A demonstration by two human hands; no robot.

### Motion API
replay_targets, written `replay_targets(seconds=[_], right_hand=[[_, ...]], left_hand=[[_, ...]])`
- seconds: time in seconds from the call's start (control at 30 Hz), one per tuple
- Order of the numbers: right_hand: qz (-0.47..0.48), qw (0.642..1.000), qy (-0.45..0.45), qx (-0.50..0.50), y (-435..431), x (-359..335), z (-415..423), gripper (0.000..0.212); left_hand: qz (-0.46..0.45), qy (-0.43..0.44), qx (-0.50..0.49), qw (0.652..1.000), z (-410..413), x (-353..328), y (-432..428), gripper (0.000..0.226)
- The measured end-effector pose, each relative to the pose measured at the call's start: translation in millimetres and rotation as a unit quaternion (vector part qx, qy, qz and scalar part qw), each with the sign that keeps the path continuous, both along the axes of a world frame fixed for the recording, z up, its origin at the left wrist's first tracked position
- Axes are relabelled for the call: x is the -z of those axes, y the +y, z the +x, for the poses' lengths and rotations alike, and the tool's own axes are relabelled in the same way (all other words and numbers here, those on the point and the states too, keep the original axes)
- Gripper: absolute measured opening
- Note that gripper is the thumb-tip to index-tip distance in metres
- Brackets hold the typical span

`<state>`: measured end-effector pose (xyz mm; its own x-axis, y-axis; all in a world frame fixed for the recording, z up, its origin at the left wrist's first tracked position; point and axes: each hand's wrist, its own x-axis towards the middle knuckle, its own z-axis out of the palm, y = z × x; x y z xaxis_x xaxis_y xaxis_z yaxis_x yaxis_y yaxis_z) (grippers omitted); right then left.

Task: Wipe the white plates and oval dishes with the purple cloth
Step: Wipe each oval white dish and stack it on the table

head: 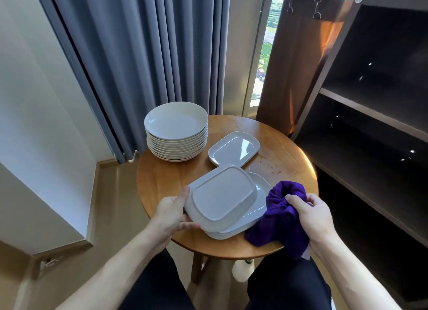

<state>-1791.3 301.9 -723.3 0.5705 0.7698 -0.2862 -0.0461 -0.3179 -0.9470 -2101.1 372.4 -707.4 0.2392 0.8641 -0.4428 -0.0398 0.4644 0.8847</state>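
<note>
Head view: lower stack of oval dishes (pixel 253 220) mostly hidden under upturned dish (pixel 223 193) and purple cloth (pixel 280 217); count unclear, perhaps several. Left hand (pixel 172 213) grips upturned dish at near-left edge, thumb on rim. Right hand (pixel 310 213) clutches bunched cloth just right of dish, overlapping stack. Dish white, glossy, underside up. Stack of white plates (pixel 177 133) at far left of counter (pixel 162 177).
</note>
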Motion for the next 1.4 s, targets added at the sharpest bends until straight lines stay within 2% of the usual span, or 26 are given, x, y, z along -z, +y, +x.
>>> replay_targets(seconds=[0.13,0.23,0.4,0.5,0.63,0.73,0.83,0.9,0.93,0.97,1.07,1.2,1.27,1.33,1.4], right_hand=[[-0.009,1.0,0.002,-0.002,-0.5,-1.8,0.1,0.023],[-0.008,1.0,0.003,-0.003,-1.2,-3.9,-1.2,0.023],[0.014,0.999,0.028,0.014,1.7,-13.3,-0.4,0.022],[0.042,0.994,0.098,0.037,9.4,-30.3,-2.6,0.021],[0.071,0.993,0.083,0.039,23.2,-48.9,-11.8,0.022],[0.063,0.998,-0.002,0.019,34.1,-54.0,-29.9,0.031],[0.031,0.985,-0.144,-0.092,41.4,-50.6,-52.0,0.031],[-0.012,0.923,-0.324,-0.207,45.5,-44.0,-56.8,0.039],[-0.032,0.888,-0.389,-0.244,47.0,-40.8,-56.6,0.048],[-0.045,0.871,-0.415,-0.26,48.7,-39.2,-56.8,0.057],[-0.044,0.869,-0.424,-0.251,54.6,-35.7,-64.0,0.074],[-0.02,0.823,-0.515,-0.24,60.4,-27.0,-88.6,0.065],[0.005,0.814,-0.525,-0.248,58.5,-27.5,-105.5,0.059],[0.034,0.817,-0.507,-0.273,53.5,-29.9,-126.5,0.058],[0.064,0.799,-0.513,-0.307,47.8,-30.7,-148.0,0.059]], left_hand=[[0.063,0.097,0.072,0.991,0.2,3.4,-3.1,0.067],[0.099,0.144,0.122,0.977,-2.9,8.2,-5.0,0.094],[0.106,0.142,0.163,0.97,-5.1,11.4,-6.1,0.118],[0.099,0.133,0.164,0.972,-4.3,12.6,-5.6,0.122],[0.093,0.13,0.16,0.974,-3.2,13.6,-5.2,0.122],[0.081,0.114,0.154,0.978,-3.1,15.5,-3.8,0.12],[0.076,0.104,0.149,0.98,-2.4,15.9,-2.4,0.119],[0.087,0.093,0.13,0.983,-2.3,16.5,-1.1,0.12],[0.093,0.091,0.126,0.983,-2.3,16.5,-0.2,0.12],[0.097,0.092,0.126,0.983,-2.1,16.7,0.6,0.119],[0.11,0.111,0.129,0.979,-2.6,18.4,1.7,0.119],[0.125,0.121,0.117,0.978,-2.5,21.0,1.3,0.118],[0.129,0.111,0.108,0.979,-0.8,21.1,-1.0,0.115],[0.134,0.082,0.098,0.983,1.2,18.8,-4.6,0.106],[0.148,0.03,0.088,0.985,2.9,17.2,-6.7,0.087]])
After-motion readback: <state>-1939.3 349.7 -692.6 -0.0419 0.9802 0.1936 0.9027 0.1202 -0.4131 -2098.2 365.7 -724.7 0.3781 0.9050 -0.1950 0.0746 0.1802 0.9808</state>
